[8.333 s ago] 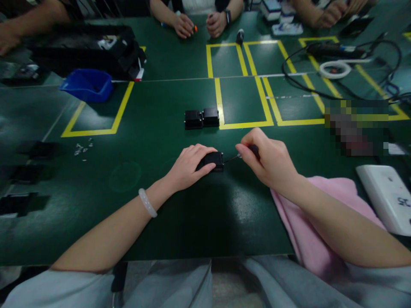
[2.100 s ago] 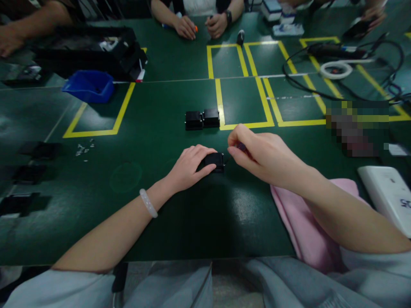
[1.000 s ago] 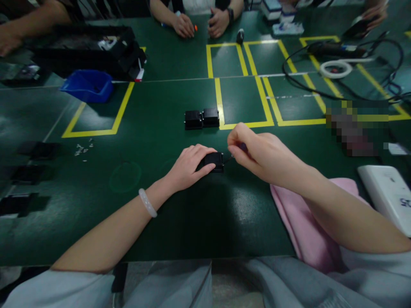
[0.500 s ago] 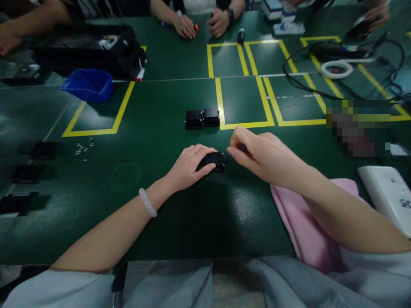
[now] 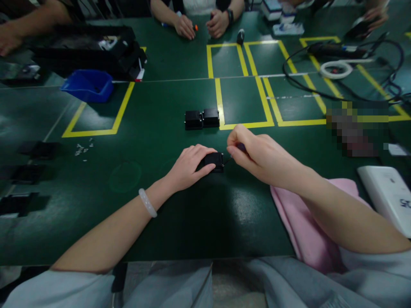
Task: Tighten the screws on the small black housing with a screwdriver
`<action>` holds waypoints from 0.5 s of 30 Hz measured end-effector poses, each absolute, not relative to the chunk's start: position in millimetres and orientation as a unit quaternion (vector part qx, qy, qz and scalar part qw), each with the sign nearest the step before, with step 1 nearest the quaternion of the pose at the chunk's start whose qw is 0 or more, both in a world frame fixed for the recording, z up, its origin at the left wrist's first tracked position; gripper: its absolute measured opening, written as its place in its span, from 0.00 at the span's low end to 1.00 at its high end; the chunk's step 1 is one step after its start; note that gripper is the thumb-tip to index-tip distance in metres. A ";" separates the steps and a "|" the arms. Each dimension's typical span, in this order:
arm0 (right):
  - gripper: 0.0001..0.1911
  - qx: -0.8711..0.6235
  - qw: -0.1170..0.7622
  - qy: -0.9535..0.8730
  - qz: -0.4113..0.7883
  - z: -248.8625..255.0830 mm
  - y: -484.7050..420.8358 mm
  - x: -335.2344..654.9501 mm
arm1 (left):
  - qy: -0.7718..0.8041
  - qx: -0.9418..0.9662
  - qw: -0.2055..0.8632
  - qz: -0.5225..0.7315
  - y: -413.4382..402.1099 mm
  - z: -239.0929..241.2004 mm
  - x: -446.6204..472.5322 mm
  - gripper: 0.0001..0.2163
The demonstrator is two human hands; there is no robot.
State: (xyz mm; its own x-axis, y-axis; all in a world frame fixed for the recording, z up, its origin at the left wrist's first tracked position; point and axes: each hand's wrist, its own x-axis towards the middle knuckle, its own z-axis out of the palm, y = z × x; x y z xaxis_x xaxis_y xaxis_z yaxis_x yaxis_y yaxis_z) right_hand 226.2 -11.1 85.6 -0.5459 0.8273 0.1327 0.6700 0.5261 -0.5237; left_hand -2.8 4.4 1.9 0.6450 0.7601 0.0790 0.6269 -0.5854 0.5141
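Green matting (image 5: 154, 141) carries the small black box (image 5: 215, 160), clamped under your left hand (image 5: 189, 167); just right of that grip, your right hand (image 5: 257, 156) pinches a thin driver (image 5: 241, 148) (tip hard to see). Box looks rigid, light, likely slippery: hold its sides.

The left hand (image 5: 189, 164) lies palm down, fingers curled forward and closed. The right hand (image 5: 260, 156) faces it from the right, thumb and fingertips pinched together. Both bare arms stretch forward, converging.

Bare green table (image 5: 154, 141) around both hands; two black boxes (image 5: 202, 118) stand beyond.
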 end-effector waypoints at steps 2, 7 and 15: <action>0.02 -0.443 0.188 -0.851 0.212 86.4 -11.6 226.3 | 0.395 0.878 0.228 0.146 4.5 2.0 -2.8 0.19; 0.06 -0.442 0.186 -0.854 0.204 86.4 -11.7 226.2 | 0.401 0.876 0.229 0.140 4.5 2.1 -2.8 0.19; 0.04 -0.469 0.204 -0.844 0.163 81.9 -12.1 224.9 | 0.392 0.880 0.223 0.150 4.9 0.3 -2.5 0.19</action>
